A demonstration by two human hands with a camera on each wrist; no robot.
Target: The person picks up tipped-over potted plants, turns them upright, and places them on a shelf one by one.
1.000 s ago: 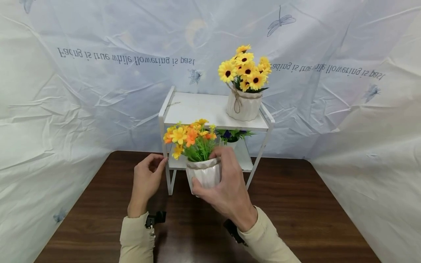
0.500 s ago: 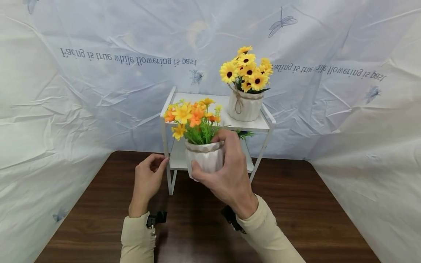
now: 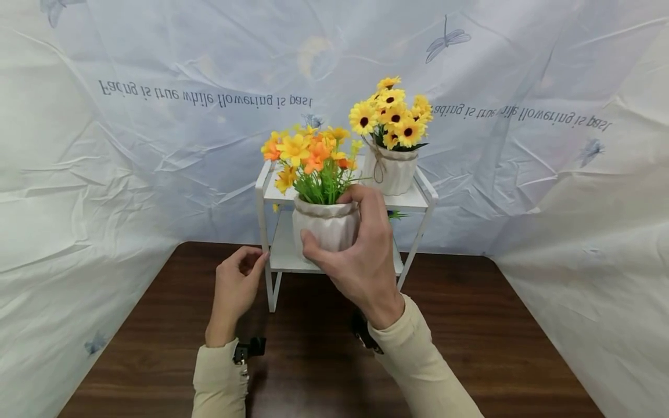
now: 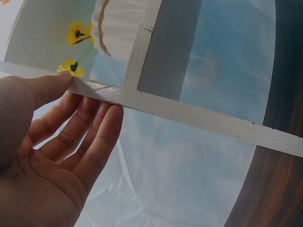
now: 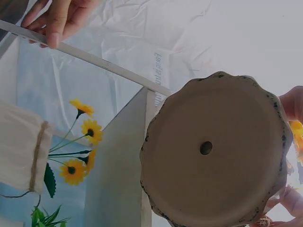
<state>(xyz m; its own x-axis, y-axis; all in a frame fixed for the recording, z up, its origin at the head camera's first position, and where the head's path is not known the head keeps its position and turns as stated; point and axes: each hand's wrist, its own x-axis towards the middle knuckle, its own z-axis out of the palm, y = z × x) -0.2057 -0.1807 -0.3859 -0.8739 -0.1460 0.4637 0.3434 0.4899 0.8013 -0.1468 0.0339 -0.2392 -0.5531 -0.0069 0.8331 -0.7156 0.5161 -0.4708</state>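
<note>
My right hand (image 3: 366,255) grips a white ceramic flowerpot (image 3: 324,229) holding orange and yellow artificial flowers (image 3: 308,154). Thumb and fingers lie on its side and rim, and the pot hangs upright before the upper board of a small white shelf rack (image 3: 284,247). Its flat underside (image 5: 189,175), with one drain hole, fills much of the right wrist view. With thumb and fingertips, my left hand (image 3: 237,284) pinches the rack's left front post (image 4: 184,111). A second white pot (image 3: 394,171) with yellow, dark-centred flowers stands on the top board's right side.
On the lower board stand a twine-tied white pot (image 5: 21,146) with yellow flowers and a green plant (image 5: 45,217), mostly hidden in the head view. The rack stands on a dark wooden table (image 3: 460,325). Pale printed cloth (image 3: 198,145) encloses the back and sides.
My right hand has raised the orange-and-yellow flowerpot from in front of the lower board to the height of the upper one. The left hand has stayed on the post.
</note>
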